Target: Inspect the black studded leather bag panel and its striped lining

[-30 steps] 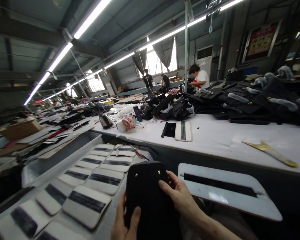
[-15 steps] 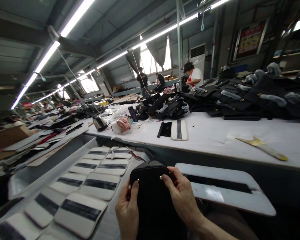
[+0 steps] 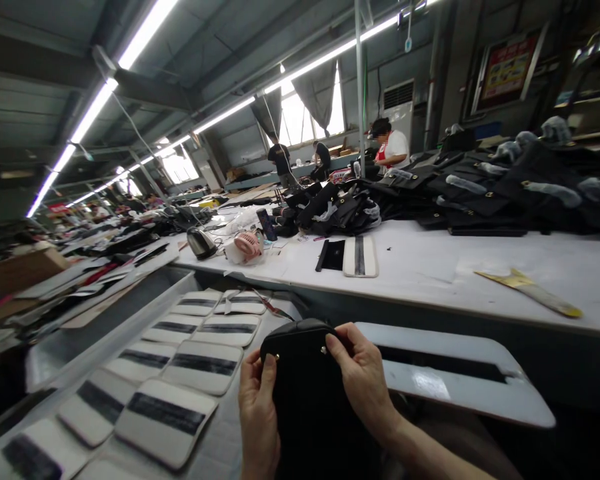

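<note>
Black bag panel (image 3: 305, 393), lower centre: probably light, fairly stiff; left hand (image 3: 257, 417) and right hand (image 3: 365, 383) grip its upper corners.

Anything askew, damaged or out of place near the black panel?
Nothing damaged or spilled. The left hand and right hand hold the black panel. Only a yellowish strip lies slantwise, alone, on the white table.

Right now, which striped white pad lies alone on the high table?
The pad beside the flat black piece; the others lie in rows lower down.
</note>
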Demonstrator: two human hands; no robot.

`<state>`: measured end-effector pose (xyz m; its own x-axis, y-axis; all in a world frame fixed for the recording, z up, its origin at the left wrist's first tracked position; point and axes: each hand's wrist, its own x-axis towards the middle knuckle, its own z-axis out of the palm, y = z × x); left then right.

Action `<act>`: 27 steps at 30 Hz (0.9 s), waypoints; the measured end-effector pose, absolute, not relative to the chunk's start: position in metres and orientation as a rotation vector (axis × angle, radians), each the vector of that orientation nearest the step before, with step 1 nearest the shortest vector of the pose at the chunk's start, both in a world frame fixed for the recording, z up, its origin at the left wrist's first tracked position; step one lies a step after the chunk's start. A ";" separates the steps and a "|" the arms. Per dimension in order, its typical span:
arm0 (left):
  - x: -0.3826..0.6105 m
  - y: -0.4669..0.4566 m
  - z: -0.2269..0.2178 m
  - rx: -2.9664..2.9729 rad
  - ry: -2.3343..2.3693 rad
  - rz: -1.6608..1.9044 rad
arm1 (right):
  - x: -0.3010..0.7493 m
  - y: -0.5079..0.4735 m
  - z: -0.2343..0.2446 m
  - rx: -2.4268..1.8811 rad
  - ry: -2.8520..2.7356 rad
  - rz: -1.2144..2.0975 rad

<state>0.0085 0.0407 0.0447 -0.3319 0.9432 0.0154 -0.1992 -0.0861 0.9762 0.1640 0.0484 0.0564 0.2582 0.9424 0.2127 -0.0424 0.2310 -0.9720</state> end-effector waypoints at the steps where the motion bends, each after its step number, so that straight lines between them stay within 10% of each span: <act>1: 0.009 0.042 0.045 0.932 1.281 1.583 | 0.165 0.051 0.056 -1.105 -1.070 0.899; 27: 0.000 0.049 0.066 1.389 1.424 1.485 | 0.184 0.073 0.032 -1.046 -0.947 1.248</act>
<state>0.0003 0.0487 0.0656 -0.2299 0.9411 0.2480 0.2086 -0.2012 0.9571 0.1838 0.0729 0.0322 0.0949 0.9955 -0.0032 -0.2648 0.0221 -0.9640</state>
